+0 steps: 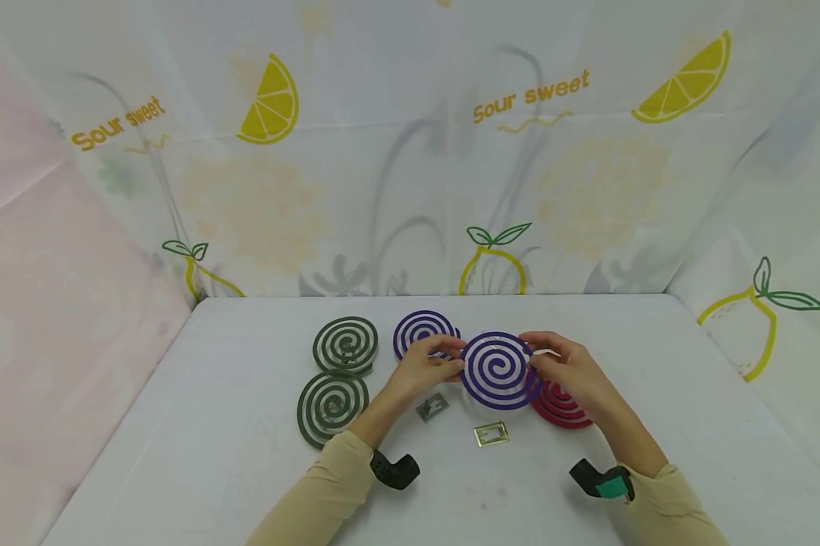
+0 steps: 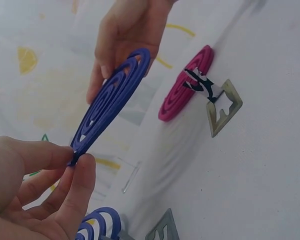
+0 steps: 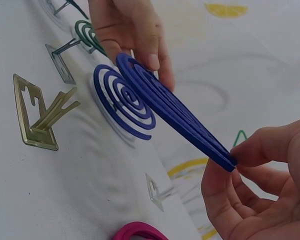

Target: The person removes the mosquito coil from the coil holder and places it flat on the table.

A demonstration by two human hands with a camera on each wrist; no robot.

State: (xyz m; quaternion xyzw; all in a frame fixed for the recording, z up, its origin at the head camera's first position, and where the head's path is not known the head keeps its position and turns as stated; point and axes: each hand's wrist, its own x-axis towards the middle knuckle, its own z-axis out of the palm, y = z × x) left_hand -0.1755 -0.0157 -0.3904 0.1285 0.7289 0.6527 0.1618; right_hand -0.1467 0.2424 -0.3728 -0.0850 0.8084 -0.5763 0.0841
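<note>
A blue mosquito coil [image 1: 498,370] is held up over the table between both hands, its spiral facing the head camera. My left hand [image 1: 418,370] pinches its left rim between thumb and fingertips. On the opposite rim, my right hand [image 1: 568,368] pinches it the same way. From the side in the right wrist view, the coil [image 3: 175,117] looks thin and tilted. Below it lie a gold metal coil stand [image 3: 49,142] with a raised prong and a silver stand [image 1: 432,407]. Partly behind the right hand is a pinkish-red coil [image 2: 171,109].
A second blue coil [image 3: 104,90] lies behind the left hand. Two dark green coils, one farther back [image 1: 333,324] and one nearer [image 1: 305,421], lie to the left. Another silver stand [image 3: 152,195] sits beyond the held coil. Patterned cloth [image 1: 396,174] hangs behind the white table [image 1: 198,455].
</note>
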